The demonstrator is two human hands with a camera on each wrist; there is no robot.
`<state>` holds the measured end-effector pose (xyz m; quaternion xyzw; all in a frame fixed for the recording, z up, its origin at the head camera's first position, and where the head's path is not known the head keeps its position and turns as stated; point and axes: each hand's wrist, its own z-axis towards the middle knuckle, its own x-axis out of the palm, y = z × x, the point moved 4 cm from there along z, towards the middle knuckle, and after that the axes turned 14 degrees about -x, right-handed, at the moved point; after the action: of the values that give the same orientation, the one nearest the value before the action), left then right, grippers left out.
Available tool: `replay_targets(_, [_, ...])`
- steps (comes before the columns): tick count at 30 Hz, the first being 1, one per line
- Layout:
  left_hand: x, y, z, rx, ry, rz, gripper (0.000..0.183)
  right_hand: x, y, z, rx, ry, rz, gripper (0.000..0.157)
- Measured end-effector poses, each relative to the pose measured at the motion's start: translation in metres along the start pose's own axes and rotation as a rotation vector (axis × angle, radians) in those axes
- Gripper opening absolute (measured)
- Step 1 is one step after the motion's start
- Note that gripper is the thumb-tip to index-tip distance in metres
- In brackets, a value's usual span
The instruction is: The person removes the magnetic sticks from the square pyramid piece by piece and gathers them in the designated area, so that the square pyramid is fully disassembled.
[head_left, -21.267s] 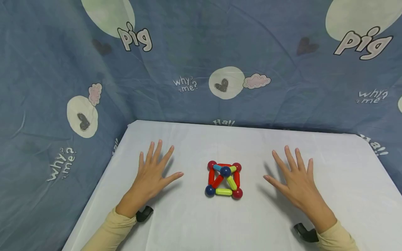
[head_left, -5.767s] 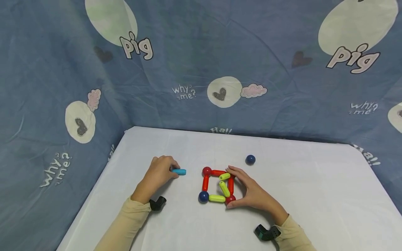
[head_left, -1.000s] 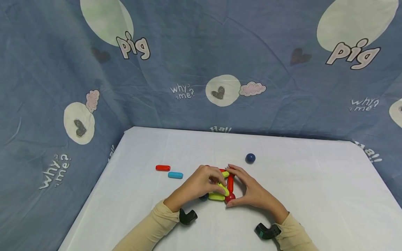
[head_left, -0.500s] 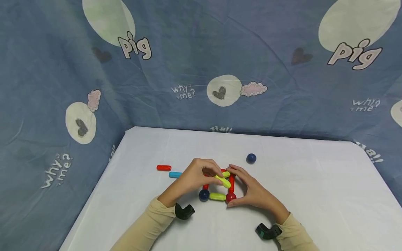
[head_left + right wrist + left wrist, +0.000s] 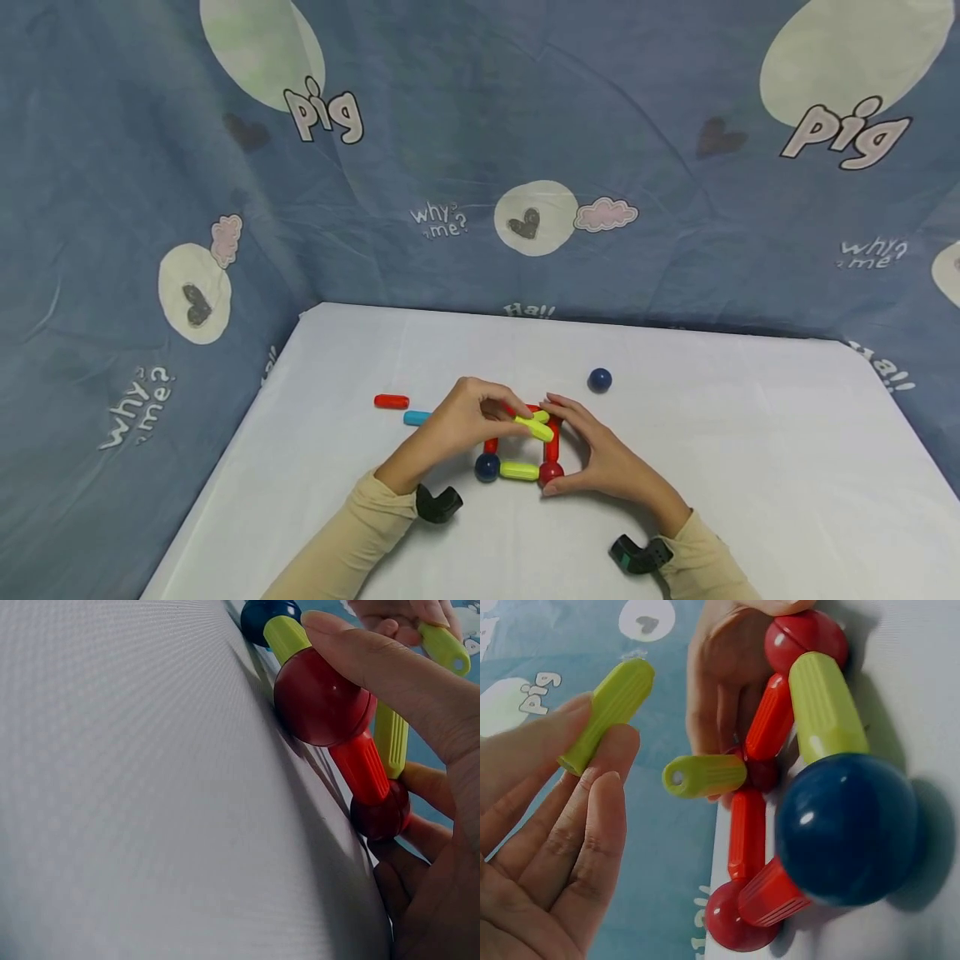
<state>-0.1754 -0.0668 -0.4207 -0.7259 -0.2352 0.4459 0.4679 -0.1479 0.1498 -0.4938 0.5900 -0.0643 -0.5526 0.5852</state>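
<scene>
My left hand [image 5: 457,421] pinches a yellow-green magnetic rod [image 5: 622,694] between thumb and fingers, raised off the toy. Below it lies a square frame of magnetic rods and balls, with a dark blue ball [image 5: 487,467] at the near left and a red ball [image 5: 551,472] at the near right. My right hand [image 5: 615,458] grips the frame's right side, thumb at the near red ball and fingers at the far red ball [image 5: 381,810]. A second yellow-green rod [image 5: 705,776] juts up from that far ball. The left hand hides the frame's far left corner in the head view.
A red rod [image 5: 392,402] and a light blue rod [image 5: 416,417] lie loose left of the frame. A loose dark blue ball [image 5: 600,380] sits beyond my right hand. All rest on a white-covered table [image 5: 750,433] before a blue printed cloth [image 5: 420,108].
From the whole pyramid, the top blue ball, light blue rod and one red rod came off. Within the last second, my left hand lifted a yellow-green rod off the near red ball. The right hand holds still.
</scene>
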Motion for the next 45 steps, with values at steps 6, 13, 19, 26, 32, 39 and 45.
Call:
replay_targets(6, [-0.015,0.005,-0.005,-0.013,-0.059,0.015,0.017,0.002,0.0,0.002,0.008,0.004,0.012,0.106])
replay_targets(13, [-0.044,0.02,-0.019,-0.016,-0.154,0.047,0.018,0.002,0.001,0.004,0.022,0.016,0.002,0.107])
replay_targets(19, [-0.073,0.044,-0.038,-0.089,-0.252,0.069,0.018,0.003,0.002,0.003,0.029,0.016,0.013,0.107])
replay_targets(26, [-0.115,0.077,-0.066,-0.119,-0.355,0.051,0.02,0.001,0.002,0.003,0.033,0.017,0.006,0.107])
replay_targets(32, [-0.138,0.101,-0.079,-0.18,-0.337,0.066,0.022,0.0,0.002,0.001,0.039,0.006,0.008,0.106])
replay_targets(39, [-0.156,0.128,-0.086,-0.26,-0.261,0.06,0.024,0.001,0.001,0.0,0.051,0.013,0.008,0.106])
replay_targets(45, [-0.163,0.142,-0.085,-0.3,-0.292,0.073,0.024,0.0,0.001,0.0,0.041,0.007,-0.004,0.105])
